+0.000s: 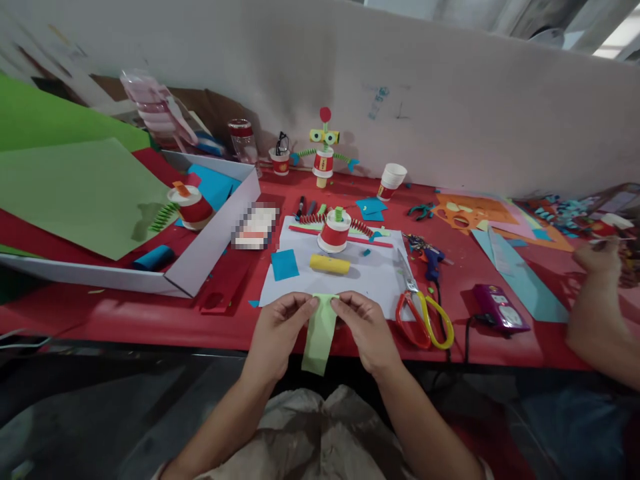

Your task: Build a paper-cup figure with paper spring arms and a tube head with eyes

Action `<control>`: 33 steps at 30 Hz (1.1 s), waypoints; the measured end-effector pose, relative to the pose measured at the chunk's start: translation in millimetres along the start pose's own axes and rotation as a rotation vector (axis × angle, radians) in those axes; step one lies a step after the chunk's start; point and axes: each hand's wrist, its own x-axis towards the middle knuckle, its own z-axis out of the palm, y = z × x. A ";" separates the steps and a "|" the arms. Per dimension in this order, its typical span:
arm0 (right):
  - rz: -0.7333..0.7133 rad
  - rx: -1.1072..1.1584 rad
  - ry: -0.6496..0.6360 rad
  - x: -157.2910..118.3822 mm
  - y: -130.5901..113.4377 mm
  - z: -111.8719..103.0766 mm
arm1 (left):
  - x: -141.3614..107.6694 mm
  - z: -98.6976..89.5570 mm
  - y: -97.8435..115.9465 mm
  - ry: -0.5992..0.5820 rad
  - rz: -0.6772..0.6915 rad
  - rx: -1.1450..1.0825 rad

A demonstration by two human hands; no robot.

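Between both hands hangs a strip of light green paper (pixel 319 340) just past the table's front edge. My left hand (pixel 280 327) pinches its upper left corner, and my right hand (pixel 361 328) pinches the upper right corner. Beyond them a white sheet (pixel 280 287) lies on the table. On it are a yellow paper roll (pixel 330 265), a blue paper square (pixel 285 265) and a red-and-white paper cup (pixel 334 233) turned upside down, with red folded-paper arms. Scissors (pixel 423 317) with red and yellow handles rest at the sheet's right corner.
A white box (pixel 215 240) with coloured paper and another cup figure (pixel 193 208) stands left. A finished-looking cup figure (pixel 323 160) stands by the wall. To the right are a glue gun (pixel 433 260), a purple power box (pixel 500 309) and another person's arm (pixel 600 307).
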 end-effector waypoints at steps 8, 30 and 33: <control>-0.006 0.074 0.058 -0.8 7.2 2.2 | -1.3 -1.0 -0.8 -0.058 0.066 0.058; -0.160 -0.256 0.060 -14.7 9.2 -3.4 | -7.9 8.1 -2.5 0.032 0.064 0.122; -0.170 -0.317 0.078 -19.6 9.7 -6.9 | -9.5 7.8 -0.1 -0.038 0.037 0.128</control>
